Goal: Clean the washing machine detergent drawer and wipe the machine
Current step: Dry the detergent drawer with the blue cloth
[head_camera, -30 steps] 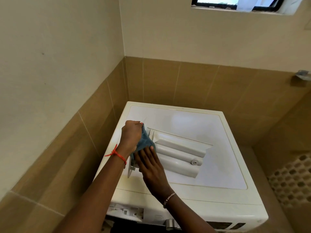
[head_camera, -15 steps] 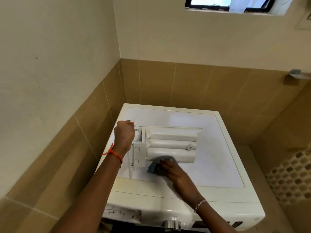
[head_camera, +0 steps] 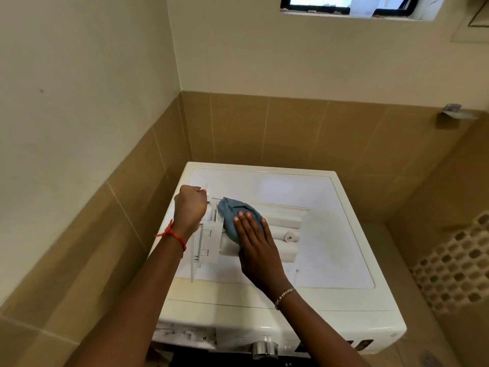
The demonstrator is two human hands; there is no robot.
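Washing machine top (head_camera: 330,192), tiled corner: detergent drawer (head_camera: 287,235) laid upon it, judged light, rigid, slippery plastic, is gripped at its 9 o'clock end by the curled left hand (head_camera: 190,210); soft blue cloth (head_camera: 231,214) is pressed onto it by the flat right hand (head_camera: 255,245).

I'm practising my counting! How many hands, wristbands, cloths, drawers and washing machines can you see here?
Hands: 2, left hand and right hand
Wristbands: 2, red thread and beaded bracelet
Cloths: 1, blue cloth
Drawers: 1, detergent drawer
Washing machines: 1, white washing machine
Total: 7
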